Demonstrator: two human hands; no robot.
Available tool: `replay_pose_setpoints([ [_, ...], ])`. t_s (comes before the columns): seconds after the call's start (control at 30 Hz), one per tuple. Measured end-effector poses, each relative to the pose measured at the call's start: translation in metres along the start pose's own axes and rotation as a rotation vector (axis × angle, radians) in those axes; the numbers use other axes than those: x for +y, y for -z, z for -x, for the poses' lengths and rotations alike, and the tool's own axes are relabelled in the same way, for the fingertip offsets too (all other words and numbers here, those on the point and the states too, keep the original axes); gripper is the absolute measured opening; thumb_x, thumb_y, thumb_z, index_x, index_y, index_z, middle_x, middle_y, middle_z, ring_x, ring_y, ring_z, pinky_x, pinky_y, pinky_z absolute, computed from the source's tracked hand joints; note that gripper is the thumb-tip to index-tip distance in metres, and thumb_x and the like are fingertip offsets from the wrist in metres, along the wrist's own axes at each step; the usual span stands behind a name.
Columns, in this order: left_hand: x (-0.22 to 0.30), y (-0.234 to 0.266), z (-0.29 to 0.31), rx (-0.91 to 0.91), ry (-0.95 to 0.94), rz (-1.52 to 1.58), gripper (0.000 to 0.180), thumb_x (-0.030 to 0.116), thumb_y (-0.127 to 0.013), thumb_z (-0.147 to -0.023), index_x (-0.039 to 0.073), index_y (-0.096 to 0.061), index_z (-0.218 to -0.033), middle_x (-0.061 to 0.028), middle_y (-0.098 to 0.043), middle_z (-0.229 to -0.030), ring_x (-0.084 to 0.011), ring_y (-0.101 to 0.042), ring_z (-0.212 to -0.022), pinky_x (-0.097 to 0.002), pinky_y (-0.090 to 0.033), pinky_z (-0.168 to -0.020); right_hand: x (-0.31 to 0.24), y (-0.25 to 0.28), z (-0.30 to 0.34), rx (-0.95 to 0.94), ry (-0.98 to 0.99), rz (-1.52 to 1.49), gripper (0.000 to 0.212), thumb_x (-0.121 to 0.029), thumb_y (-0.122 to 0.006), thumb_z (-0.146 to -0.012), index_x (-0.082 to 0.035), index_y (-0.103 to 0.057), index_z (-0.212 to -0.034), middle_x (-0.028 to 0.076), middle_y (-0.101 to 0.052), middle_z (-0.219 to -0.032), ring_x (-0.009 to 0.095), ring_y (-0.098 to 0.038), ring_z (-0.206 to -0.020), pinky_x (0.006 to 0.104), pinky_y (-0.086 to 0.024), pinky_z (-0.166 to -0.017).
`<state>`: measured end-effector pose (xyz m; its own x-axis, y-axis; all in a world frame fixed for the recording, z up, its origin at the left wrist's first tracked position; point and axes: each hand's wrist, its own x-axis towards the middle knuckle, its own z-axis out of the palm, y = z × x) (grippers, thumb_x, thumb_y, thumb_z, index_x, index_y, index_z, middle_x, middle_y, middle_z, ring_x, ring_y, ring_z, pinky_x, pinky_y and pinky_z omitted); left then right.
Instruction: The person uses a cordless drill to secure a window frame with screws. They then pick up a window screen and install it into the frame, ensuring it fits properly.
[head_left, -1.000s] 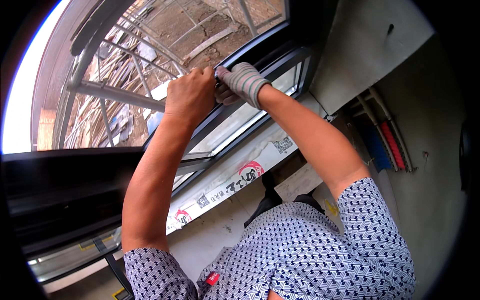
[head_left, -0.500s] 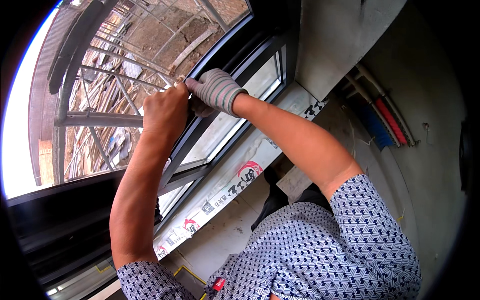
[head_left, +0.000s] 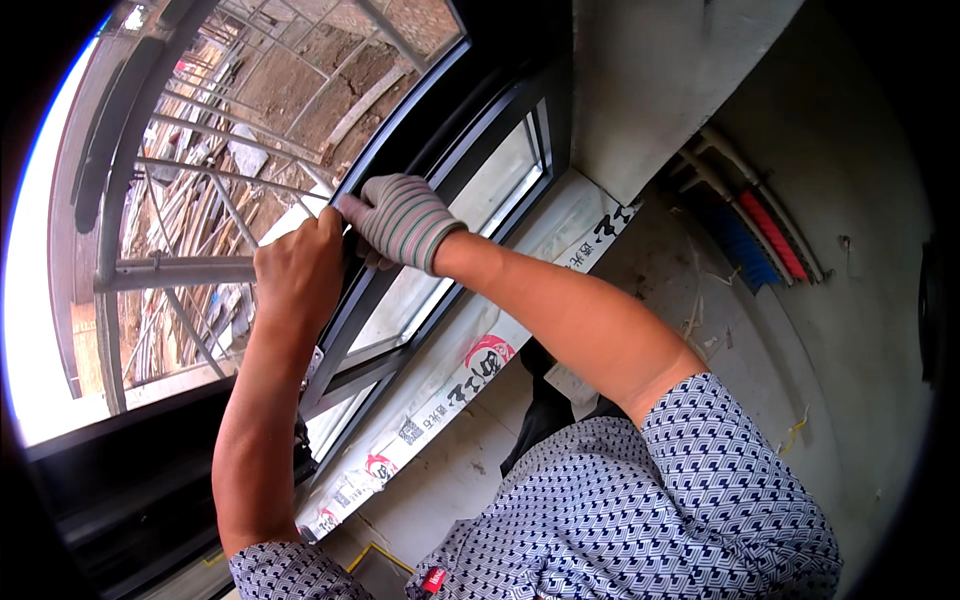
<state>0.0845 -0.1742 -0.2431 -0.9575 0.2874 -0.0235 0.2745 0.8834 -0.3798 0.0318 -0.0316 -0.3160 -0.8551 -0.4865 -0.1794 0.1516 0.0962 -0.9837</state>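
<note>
An open window sash with a dark frame [head_left: 448,163] and glass panes stands across the view in front of me. My left hand [head_left: 300,265], bare, is closed with knuckles up at the outer edge of this frame; its fingertips are hidden. Beside it, almost touching, my right hand [head_left: 405,222] wears a striped knit glove. Its thumb lies over the frame's edge, and the fingers curl down on the inner side, partly out of sight. Whether a small item sits between the two hands cannot be seen.
Below the sash runs a windowsill [head_left: 445,400] covered in printed white protective film. Outside are metal guard bars [head_left: 190,272] and piled wooden scraps [head_left: 190,215]. A concrete wall [head_left: 670,90] stands at the right, with red and blue pipes [head_left: 770,235] beyond.
Both hands have moved together along the frame, down and to the left, nearer to me. The view has also shifted slightly. Their closed posture looks the same.
</note>
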Motion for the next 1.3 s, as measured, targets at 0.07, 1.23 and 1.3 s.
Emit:
replay_pose_setpoints([
  [0.07,0.0,0.0,0.001,0.019,0.016,0.018,0.005,0.013,-0.059,-0.091,0.009,-0.059,-0.089,-0.0108,-0.071,-0.078,-0.0315,-0.073,-0.071,-0.0443,-0.055,-0.06,0.0,0.0,0.001,0.003,0.004,-0.018,0.044,-0.035,-0.053,-0.103,0.003,-0.069,-0.086,0.019,-0.069,-0.066,0.034,-0.073,-0.068,0.0424,-0.059,-0.069],
  [1.23,0.015,-0.014,0.02,0.393,0.065,-0.066,0.011,0.005,-0.075,-0.086,0.01,-0.067,-0.091,-0.0058,-0.066,-0.07,-0.0222,-0.065,-0.057,-0.0326,-0.048,-0.054,0.031,-0.018,0.019,0.228,0.566,0.242,0.016,-0.015,-0.063,-0.091,0.0,-0.061,-0.096,0.018,-0.071,-0.074,0.034,-0.074,-0.073,0.0414,-0.059,-0.061],
  [1.3,0.013,-0.013,0.023,0.388,0.081,-0.084,0.011,0.003,-0.074,-0.085,0.009,-0.068,-0.092,-0.0059,-0.067,-0.071,-0.022,-0.065,-0.057,-0.0323,-0.049,-0.055,0.033,-0.018,0.023,0.238,0.638,0.234,0.016,-0.014,-0.062,-0.091,0.001,-0.061,-0.098,0.017,-0.071,-0.074,0.034,-0.074,-0.073,0.0407,-0.058,-0.06],
])
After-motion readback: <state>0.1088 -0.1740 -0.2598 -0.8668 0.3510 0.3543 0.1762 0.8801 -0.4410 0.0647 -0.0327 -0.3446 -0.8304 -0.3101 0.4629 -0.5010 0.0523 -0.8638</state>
